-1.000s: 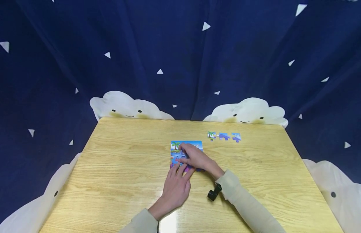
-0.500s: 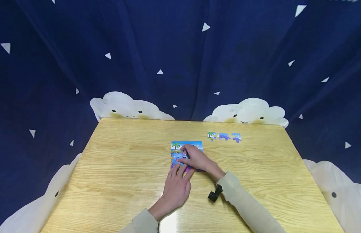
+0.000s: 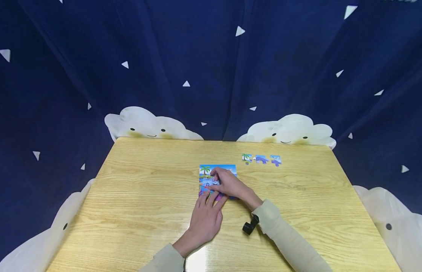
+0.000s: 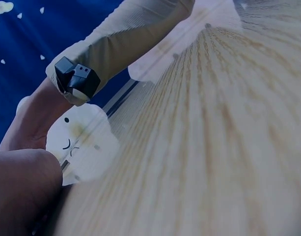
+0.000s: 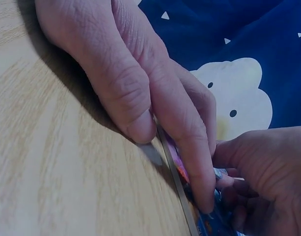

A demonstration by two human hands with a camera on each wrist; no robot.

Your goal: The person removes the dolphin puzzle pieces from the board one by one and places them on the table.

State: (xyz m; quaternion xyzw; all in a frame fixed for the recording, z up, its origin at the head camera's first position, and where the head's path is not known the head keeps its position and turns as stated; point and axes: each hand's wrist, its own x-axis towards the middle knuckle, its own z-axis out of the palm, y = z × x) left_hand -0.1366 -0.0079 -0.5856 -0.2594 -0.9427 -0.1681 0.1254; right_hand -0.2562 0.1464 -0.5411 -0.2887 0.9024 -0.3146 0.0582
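In the head view a small jigsaw puzzle board (image 3: 219, 166) with a palm tree and sea picture lies mid-table. My left hand (image 3: 205, 219) rests at its near edge, fingers extended onto the picture. From the right, my right hand (image 3: 231, 185) reaches over the board, thumb and index finger curved towards each other, pinching a puzzle piece mostly hidden by the fingers. The right wrist view shows the left hand (image 5: 135, 73) along the board's edge and the right hand (image 5: 268, 182) with fingers bent down at the picture. Only part of the left hand (image 4: 25, 184) appears in the left wrist view.
Three loose puzzle pieces lie in a row behind the board to the right: a palm tree piece (image 3: 246, 158), a purple one (image 3: 261, 159) and a blue-purple one (image 3: 275, 160). A black camera (image 3: 250, 224) sits on the right wrist. A dark blue curtain (image 3: 211, 68) hangs behind the wooden table (image 3: 139, 189).
The right index finger has drawn back slightly, so a little more of the picture's left part shows. The left hand and the loose pieces stay where they were.
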